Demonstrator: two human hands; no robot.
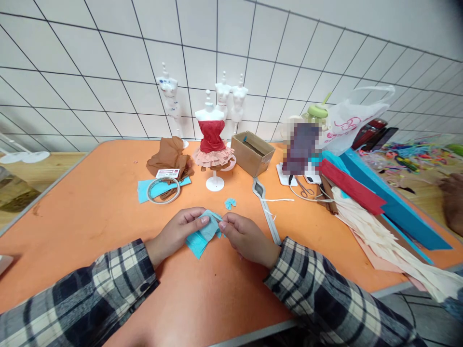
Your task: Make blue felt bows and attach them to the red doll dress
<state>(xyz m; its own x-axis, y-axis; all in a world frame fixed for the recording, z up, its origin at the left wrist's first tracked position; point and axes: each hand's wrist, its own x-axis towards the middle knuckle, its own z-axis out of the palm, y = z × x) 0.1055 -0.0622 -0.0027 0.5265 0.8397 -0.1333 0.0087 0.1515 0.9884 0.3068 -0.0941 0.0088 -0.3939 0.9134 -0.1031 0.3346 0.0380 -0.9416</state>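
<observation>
A folded strip of light blue crepe paper (pixel 198 242) is held above the table between both hands. My left hand (pixel 181 230) pinches it from the left, the thumb lying on top. At its right edge, the fingertips of my right hand (pixel 249 237) are closed on the same paper. Just beyond the hands lies a small blue paper bow (pixel 230 204). Behind that stands a small white dress form (pixel 210 114) in a red bodice (pixel 211 136) and a ruffled pink skirt (pixel 214 157).
Brown crepe paper (pixel 166 153), a roll of tape (pixel 162 191) and a cardboard box (pixel 252 153) sit at the back. A grey zip (pixel 267 214), scissors (pixel 306 192) and red paper (pixel 352 188) lie to the right, near a plastic bag (pixel 345 118).
</observation>
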